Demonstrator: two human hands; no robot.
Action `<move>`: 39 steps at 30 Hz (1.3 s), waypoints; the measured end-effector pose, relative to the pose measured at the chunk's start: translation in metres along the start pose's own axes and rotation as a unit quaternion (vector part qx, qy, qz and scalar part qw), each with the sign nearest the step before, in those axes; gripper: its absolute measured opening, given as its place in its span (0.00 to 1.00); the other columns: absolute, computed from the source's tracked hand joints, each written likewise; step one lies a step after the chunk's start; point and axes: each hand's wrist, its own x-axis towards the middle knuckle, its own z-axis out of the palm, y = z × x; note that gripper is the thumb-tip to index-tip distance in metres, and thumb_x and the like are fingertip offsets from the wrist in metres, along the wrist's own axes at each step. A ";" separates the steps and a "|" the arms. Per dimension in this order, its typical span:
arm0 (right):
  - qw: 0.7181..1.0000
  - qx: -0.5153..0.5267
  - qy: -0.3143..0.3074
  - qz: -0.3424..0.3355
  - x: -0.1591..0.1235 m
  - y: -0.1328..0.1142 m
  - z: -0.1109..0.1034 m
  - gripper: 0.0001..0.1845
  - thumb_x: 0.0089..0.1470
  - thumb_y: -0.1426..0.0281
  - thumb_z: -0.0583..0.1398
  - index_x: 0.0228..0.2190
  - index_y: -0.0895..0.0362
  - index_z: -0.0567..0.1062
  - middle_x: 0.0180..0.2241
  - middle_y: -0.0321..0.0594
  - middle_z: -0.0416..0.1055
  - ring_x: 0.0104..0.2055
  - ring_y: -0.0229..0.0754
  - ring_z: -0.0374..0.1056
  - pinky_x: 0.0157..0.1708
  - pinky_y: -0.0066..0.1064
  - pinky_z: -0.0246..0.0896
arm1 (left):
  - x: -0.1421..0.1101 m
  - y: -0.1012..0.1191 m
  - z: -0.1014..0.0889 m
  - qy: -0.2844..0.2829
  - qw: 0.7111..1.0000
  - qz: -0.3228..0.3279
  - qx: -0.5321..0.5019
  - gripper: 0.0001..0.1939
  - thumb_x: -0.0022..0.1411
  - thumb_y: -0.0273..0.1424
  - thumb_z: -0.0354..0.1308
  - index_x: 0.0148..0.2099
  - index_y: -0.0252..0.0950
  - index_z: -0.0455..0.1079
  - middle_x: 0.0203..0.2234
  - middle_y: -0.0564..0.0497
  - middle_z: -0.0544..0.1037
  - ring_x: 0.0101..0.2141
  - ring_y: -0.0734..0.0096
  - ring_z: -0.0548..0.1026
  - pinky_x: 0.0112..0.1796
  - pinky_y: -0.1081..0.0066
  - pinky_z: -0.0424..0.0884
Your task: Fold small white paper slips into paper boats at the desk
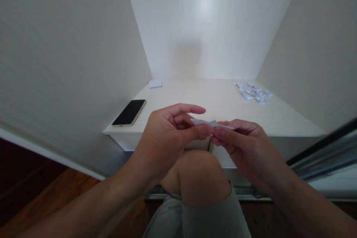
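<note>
Between my two hands is a small folded piece of white paper [205, 122], held above the front edge of the white desk [192, 98]. My left hand [177, 126] pinches its left part, thumb in front and index finger stretched out above it. On the other side, my right hand [237, 134] grips the right part between thumb and fingers. Both thumb tips nearly meet at the paper's middle. The fingers behind the paper are partly hidden.
A phone [129, 113] with a dark screen lies at the desk's left edge. Behind it is a small white paper stack [155, 84]. Several folded paper pieces [253, 92] lie in a loose pile at the back right. Panels enclose both sides; my knee [199, 171] is below.
</note>
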 end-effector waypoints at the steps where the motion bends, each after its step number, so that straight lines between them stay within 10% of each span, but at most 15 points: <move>1: 1.000 0.005 -0.003 0.010 0.000 0.000 -0.001 0.05 0.50 0.72 0.74 0.27 0.50 0.86 0.30 0.36 0.84 0.33 0.36 0.79 0.38 0.27 0.77 | 0.001 0.000 0.000 -0.004 1.000 -0.006 -0.010 0.15 0.52 0.28 0.74 0.43 0.37 0.78 0.24 0.55 0.82 0.25 0.72 0.80 0.29 0.73 0.79; 13: 0.992 -0.097 0.015 -0.084 -0.001 0.004 -0.010 0.03 0.53 0.70 0.73 0.32 0.49 0.87 0.29 0.35 0.84 0.31 0.34 0.78 0.36 0.24 0.74 | 0.005 -0.012 -0.004 -0.035 0.995 0.039 -0.090 0.10 0.55 0.25 0.74 0.40 0.38 0.82 0.28 0.51 0.85 0.29 0.70 0.84 0.34 0.74 0.81; 19: 0.882 -0.306 0.049 -0.355 -0.008 0.010 -0.005 0.18 0.54 0.83 0.69 0.40 0.49 0.86 0.40 0.37 0.85 0.42 0.39 0.81 0.44 0.30 0.77 | -0.003 -0.016 -0.001 -0.012 0.985 0.063 -0.159 0.13 0.57 0.25 0.74 0.45 0.40 0.81 0.38 0.50 0.87 0.37 0.72 0.85 0.40 0.75 0.82; 26: 0.841 -0.352 0.078 -0.403 -0.008 0.018 0.000 0.19 0.54 0.84 0.67 0.41 0.50 0.86 0.41 0.39 0.85 0.42 0.39 0.81 0.44 0.30 0.77 | -0.011 -0.016 0.007 0.037 0.981 0.025 -0.186 0.09 0.59 0.29 0.74 0.43 0.40 0.83 0.38 0.50 0.87 0.37 0.71 0.85 0.39 0.76 0.82; 39: 0.987 -0.126 0.005 -0.095 -0.003 0.003 0.002 0.04 0.53 0.70 0.72 0.34 0.50 0.86 0.34 0.35 0.85 0.34 0.37 0.79 0.36 0.28 0.76 | -0.011 -0.006 -0.004 -0.026 0.997 -0.015 -0.067 0.14 0.64 0.31 0.69 0.52 0.44 0.82 0.44 0.52 0.87 0.40 0.75 0.83 0.41 0.80 0.78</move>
